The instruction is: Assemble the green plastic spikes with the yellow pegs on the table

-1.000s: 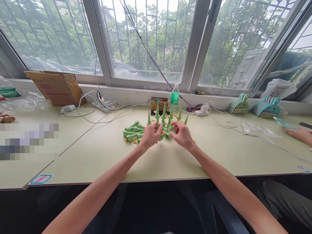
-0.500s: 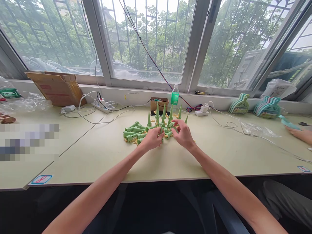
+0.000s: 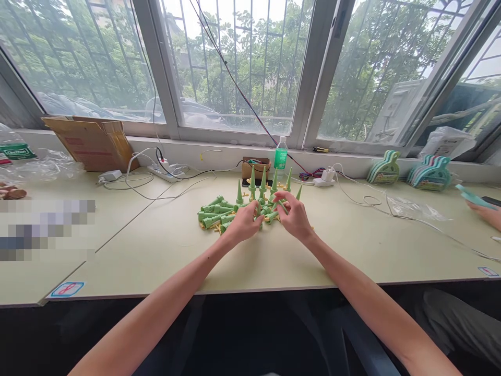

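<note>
In the head view, the left hand (image 3: 246,221) curls narrowly around a slim light-green plastic piece (image 3: 258,209), mostly hidden at the fingertips. The right hand (image 3: 293,212) arches thumb and fingers with light-green plastic (image 3: 282,206) showing between; whether it grips this, I cannot tell. Pointed light-green plastic spikes (image 3: 252,180) stand upright just beyond both hands on the pale cream tabletop (image 3: 250,269); light-green tubular plastic parts (image 3: 213,211) lie heaped left of the left hand.
</note>
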Demonstrator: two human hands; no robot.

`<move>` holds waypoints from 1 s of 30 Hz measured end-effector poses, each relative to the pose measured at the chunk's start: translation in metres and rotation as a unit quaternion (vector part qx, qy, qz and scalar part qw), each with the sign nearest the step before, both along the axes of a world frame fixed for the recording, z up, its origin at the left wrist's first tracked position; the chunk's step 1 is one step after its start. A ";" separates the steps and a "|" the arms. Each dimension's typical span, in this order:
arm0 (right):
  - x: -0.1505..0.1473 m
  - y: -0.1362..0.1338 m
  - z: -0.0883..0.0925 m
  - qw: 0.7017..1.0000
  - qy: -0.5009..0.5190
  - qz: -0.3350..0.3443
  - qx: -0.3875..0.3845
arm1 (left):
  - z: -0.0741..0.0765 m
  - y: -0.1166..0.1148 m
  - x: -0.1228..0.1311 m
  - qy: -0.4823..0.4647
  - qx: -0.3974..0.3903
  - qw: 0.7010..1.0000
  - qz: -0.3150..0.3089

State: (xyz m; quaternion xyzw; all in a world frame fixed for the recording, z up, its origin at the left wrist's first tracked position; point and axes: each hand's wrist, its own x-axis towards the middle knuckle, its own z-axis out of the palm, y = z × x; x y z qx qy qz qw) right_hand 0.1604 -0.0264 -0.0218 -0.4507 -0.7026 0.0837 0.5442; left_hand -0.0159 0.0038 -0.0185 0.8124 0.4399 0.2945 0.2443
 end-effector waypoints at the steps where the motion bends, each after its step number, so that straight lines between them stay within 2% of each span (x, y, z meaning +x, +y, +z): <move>1: -0.001 -0.001 0.000 1.000 0.007 0.008 -0.002 | 0.000 0.000 0.000 0.002 0.006 1.000 0.002; 11: -0.008 -0.006 0.006 0.994 0.069 0.079 0.003 | 0.001 0.000 -0.001 0.009 0.028 1.000 0.005; 17: -0.005 -0.002 0.005 0.990 0.120 0.042 -0.057 | -0.001 0.002 -0.001 0.013 0.027 1.000 0.001; 24: -0.005 -0.005 0.006 0.998 0.065 -0.012 -0.022 | -0.002 0.002 -0.003 0.012 0.016 0.999 -0.034; 30: -0.005 -0.002 0.001 0.998 0.057 -0.007 -0.016 | -0.001 0.002 -0.003 -0.010 0.070 0.997 -0.008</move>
